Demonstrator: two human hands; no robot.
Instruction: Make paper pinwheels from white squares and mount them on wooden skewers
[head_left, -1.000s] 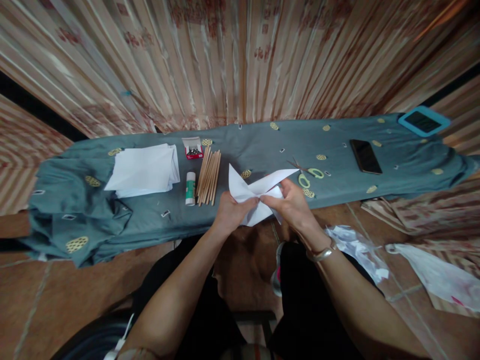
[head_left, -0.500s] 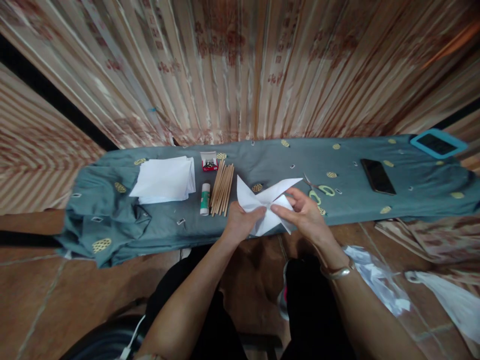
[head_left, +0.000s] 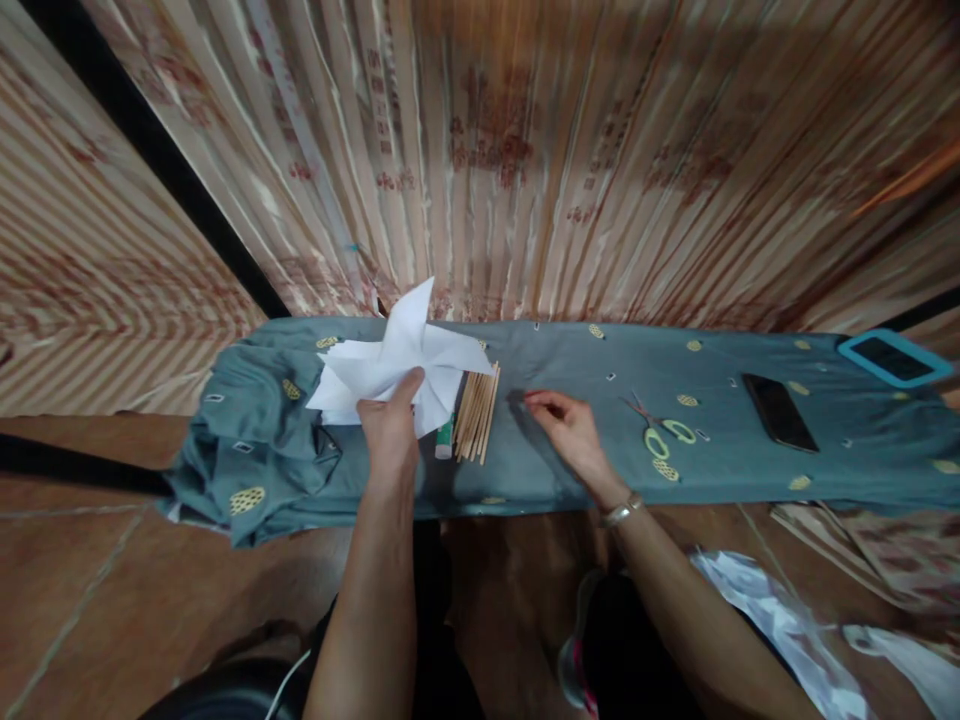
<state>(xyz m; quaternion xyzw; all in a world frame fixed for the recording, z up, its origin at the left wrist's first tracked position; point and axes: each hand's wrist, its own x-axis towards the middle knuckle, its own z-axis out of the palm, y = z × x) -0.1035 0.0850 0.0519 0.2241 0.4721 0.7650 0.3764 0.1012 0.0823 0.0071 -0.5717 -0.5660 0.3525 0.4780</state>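
My left hand [head_left: 391, 425] pinches a white paper pinwheel [head_left: 405, 340] near its middle, with the thumb on top. The pinwheel hangs over the stack of white paper [head_left: 339, 408] and covers part of it. Beneath its right side, a glue stick [head_left: 444, 440] is partly hidden. A bundle of thin wooden sticks [head_left: 476, 415] lies to the right of the glue stick. Over the cloth, right of the sticks, my right hand [head_left: 570, 430] has its thumb and fingertips closed together. Whatever may be between them is too small to make out.
Scissors with yellow-green handles [head_left: 660, 430] lie right of my right hand. Farther right are a dark phone [head_left: 780, 410] and a blue-framed tablet [head_left: 896, 358]. A grey-green cloth [head_left: 555, 350] covers the narrow table. Behind it hangs a striped curtain [head_left: 525, 200].
My left hand has carried the pinwheel left, over the paper stack, and the small red box is now hidden. My right hand has let go of the pinwheel. The view has shifted.
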